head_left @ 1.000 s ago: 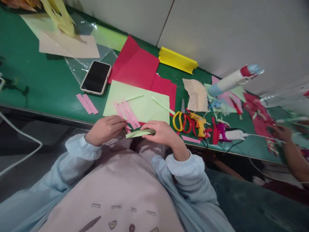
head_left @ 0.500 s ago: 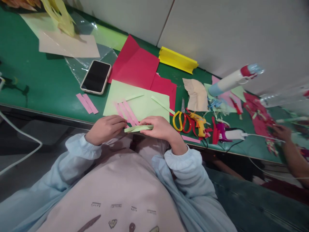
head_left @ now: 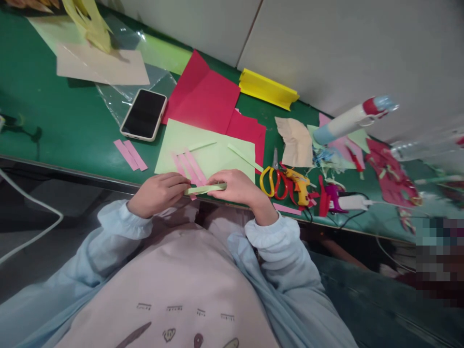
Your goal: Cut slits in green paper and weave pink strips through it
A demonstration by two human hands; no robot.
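Between my hands, at the table's front edge, is a light green paper strip [head_left: 197, 190] that looks folded or layered. My left hand [head_left: 161, 192] pinches its left end. My right hand [head_left: 234, 187] is closed on its right end, fingers curled over it. Just beyond my hands, several pink paper strips [head_left: 190, 166] lie on a pale green sheet [head_left: 221, 159]. Two narrow green strips also rest on that sheet, one of them a thin strip [head_left: 244, 158] near its right side. A bit of pink shows under the held strip; whether it is attached I cannot tell.
Left of the sheet are a phone [head_left: 144, 115] and two pink strips [head_left: 131, 155]. To the right lie scissors [head_left: 275, 179], a yellow glue gun [head_left: 299, 183] and a purple glue gun [head_left: 331, 198] with cords. Red paper [head_left: 206, 94] and a bottle [head_left: 351, 121] stand farther back.
My right hand has shifted slightly left and up, and the green strip's right end has moved with it. At the far right, the other person's hand has left the red paper.
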